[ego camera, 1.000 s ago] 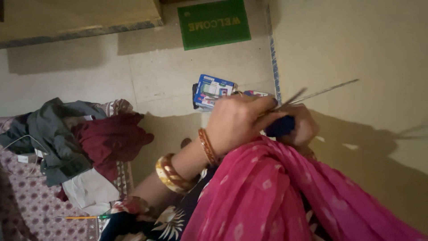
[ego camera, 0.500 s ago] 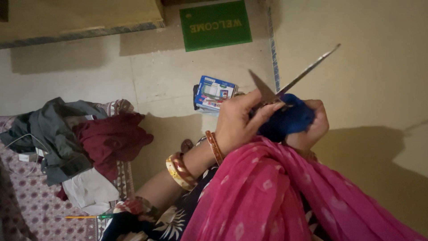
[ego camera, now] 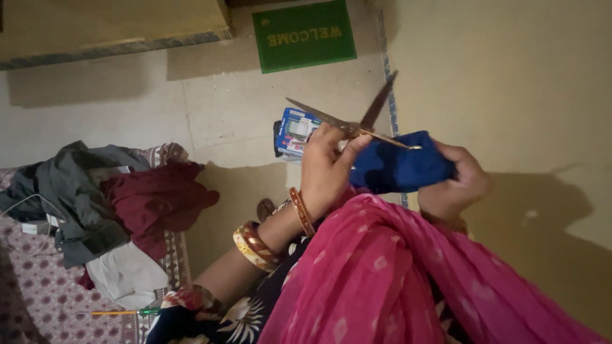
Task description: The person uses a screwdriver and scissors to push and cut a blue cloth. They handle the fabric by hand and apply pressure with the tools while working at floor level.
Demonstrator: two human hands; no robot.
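My left hand [ego camera: 325,172], with bangles on the wrist, grips a pair of metal scissors [ego camera: 354,124]. The blades stand apart in a V and point up and to the left. Just right of the scissors is a piece of dark blue cloth [ego camera: 398,169], and one scissor tip lies across its top edge. My right hand [ego camera: 460,185] clutches the right end of that cloth. Both hands hover above a pink dotted scarf [ego camera: 382,274] draped over my lap.
A blue printed box [ego camera: 294,130] lies on the pale floor behind my left hand. A green doormat [ego camera: 305,35] sits at the top. At left, a heap of grey, maroon and white clothes [ego camera: 115,204] rests on a patterned mat [ego camera: 38,299], with an orange pencil-like stick [ego camera: 118,312] near it.
The scissor blades have swung left and spread wider. The blue cloth is drawn out further to the right, and my right hand has moved right with it.
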